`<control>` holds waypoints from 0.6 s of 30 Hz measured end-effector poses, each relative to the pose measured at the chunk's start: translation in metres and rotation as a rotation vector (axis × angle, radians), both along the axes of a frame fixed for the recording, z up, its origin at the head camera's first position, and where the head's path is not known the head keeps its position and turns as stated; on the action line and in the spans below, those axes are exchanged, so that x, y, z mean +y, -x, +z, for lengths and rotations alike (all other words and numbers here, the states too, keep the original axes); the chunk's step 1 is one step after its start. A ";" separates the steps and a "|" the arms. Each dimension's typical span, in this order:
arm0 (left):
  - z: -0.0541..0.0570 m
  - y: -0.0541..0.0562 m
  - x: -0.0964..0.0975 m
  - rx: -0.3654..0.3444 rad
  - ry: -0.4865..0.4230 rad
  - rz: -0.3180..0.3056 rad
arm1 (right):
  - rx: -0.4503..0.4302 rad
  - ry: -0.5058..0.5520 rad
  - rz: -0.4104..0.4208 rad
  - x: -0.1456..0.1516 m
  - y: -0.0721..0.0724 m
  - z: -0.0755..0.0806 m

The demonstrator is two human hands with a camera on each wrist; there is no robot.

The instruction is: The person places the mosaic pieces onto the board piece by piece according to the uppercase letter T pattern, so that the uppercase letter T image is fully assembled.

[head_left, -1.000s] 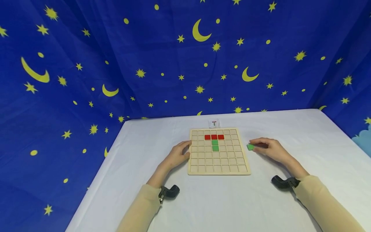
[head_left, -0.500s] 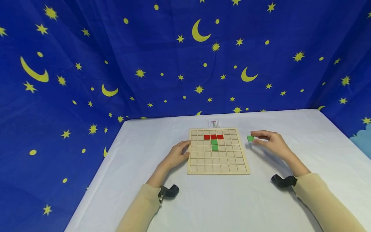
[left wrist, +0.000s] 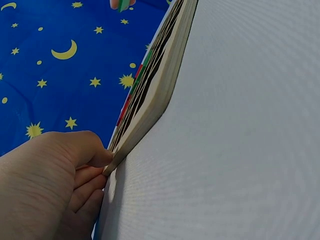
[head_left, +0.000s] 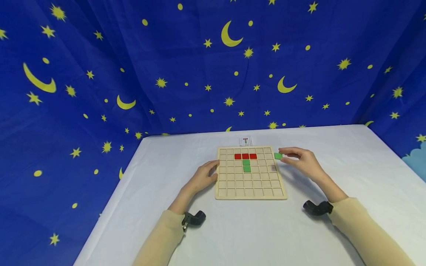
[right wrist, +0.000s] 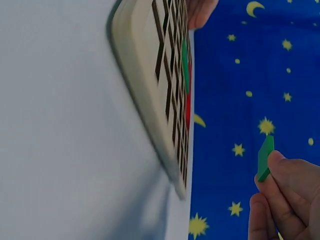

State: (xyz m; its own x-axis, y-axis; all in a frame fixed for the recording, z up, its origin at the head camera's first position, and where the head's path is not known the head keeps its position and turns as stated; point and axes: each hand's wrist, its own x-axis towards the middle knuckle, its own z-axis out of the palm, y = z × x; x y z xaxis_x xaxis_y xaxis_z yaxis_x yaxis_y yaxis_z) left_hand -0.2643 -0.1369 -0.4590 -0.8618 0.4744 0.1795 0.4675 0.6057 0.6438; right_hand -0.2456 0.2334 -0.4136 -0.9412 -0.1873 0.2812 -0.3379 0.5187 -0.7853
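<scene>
A wooden grid board point(head_left: 251, 195) lies on the white table. Three red tiles point(head_left: 245, 156) form a row near its far side. Two green tiles point(head_left: 246, 165) run below the middle one. My left hand point(head_left: 201, 179) rests at the board's left edge, thumb and fingers touching the rim; in the left wrist view the thumb point(left wrist: 95, 149) meets the wood. My right hand point(head_left: 304, 162) pinches another green tile point(right wrist: 266, 159) between thumb and fingers. That tile is raised above the board's right edge, casting a shadow on the grid.
A small printed card point(head_left: 246, 141) with a red and green T pattern lies just behind the board. A blue curtain point(head_left: 199, 66) with stars and moons stands behind and beside the table point(head_left: 246, 232). Black wrist devices point(head_left: 196, 218) sit at both cuffs.
My right hand has lifted the green tile from the table at the right, then brought it left to the board's right edge. The left hand has stayed in place.
</scene>
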 end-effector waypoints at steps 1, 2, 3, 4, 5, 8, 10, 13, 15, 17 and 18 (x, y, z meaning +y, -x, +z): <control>0.000 0.000 0.000 -0.001 0.000 0.000 | 0.000 0.007 0.002 -0.001 0.003 -0.003; 0.000 0.000 0.000 -0.002 -0.001 0.000 | 0.002 0.004 0.002 -0.003 0.004 -0.004; 0.001 0.000 0.000 -0.003 -0.002 0.000 | 0.004 0.006 0.004 -0.006 0.005 -0.004; 0.001 0.000 0.000 -0.005 -0.003 -0.001 | 0.006 0.006 0.007 -0.009 0.005 -0.004; 0.000 0.000 0.000 -0.007 -0.006 -0.003 | 0.001 0.013 0.012 -0.013 0.004 -0.004; 0.000 -0.001 -0.001 -0.007 -0.009 -0.011 | -0.007 0.029 0.031 -0.023 0.003 -0.004; 0.001 -0.002 -0.001 -0.005 -0.009 -0.015 | -0.013 0.044 0.045 -0.029 0.002 -0.004; 0.002 -0.002 0.000 -0.002 -0.012 -0.015 | -0.011 0.049 0.058 -0.037 0.002 -0.003; 0.002 -0.002 0.000 0.000 -0.014 -0.014 | 0.000 0.040 0.066 -0.042 0.002 -0.002; 0.002 -0.002 0.000 -0.002 -0.014 -0.010 | 0.004 0.042 0.076 -0.047 0.002 -0.002; 0.002 -0.002 0.000 -0.002 -0.013 -0.009 | 0.006 0.047 0.081 -0.049 0.002 -0.002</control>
